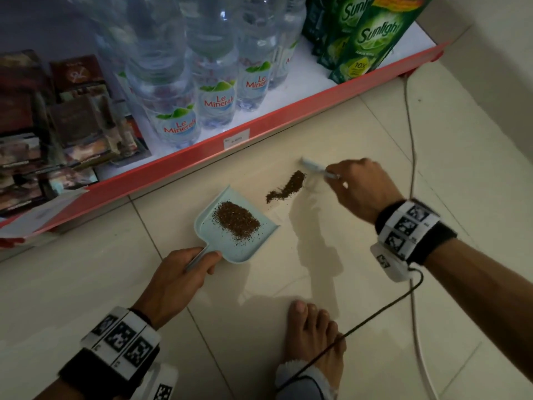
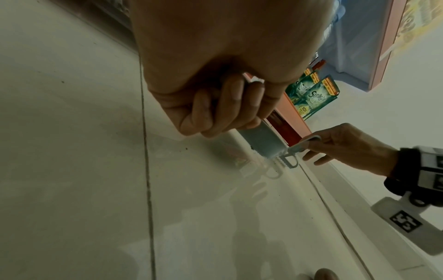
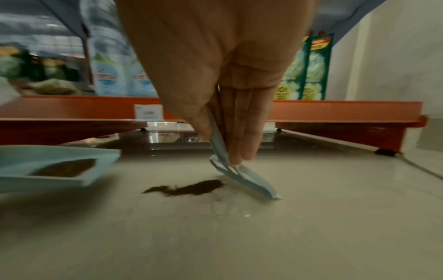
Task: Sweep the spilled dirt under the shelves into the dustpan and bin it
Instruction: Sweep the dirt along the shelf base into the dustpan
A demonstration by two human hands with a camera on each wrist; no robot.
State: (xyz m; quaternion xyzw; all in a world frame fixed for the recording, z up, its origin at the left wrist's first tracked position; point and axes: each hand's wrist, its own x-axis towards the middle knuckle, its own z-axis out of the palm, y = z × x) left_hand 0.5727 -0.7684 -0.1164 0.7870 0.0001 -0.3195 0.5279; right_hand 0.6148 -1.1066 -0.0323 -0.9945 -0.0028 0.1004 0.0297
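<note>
The left hand (image 1: 184, 272) gripped the handle of the pale-blue plastic dustpan (image 1: 230, 226), its mouth facing the elongated brown dirt streak (image 1: 287, 186). The right hand (image 1: 363, 189) pinched the small pale-blue brush (image 1: 313, 166), long axis pointing toward the red-edged shelf (image 1: 259, 125).

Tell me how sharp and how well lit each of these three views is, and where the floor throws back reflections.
Head view: dim, shelf goods at left smeared, dirt on the floor and dustpan crisp, brush motion-blurred. Left wrist view: dark, left hand close and soft, the glossy floor mirroring hand and dustpan. Right wrist view: right hand and shelf bottles blurred, straight shelf edges bowed, floor reflecting under the shelf.
</note>
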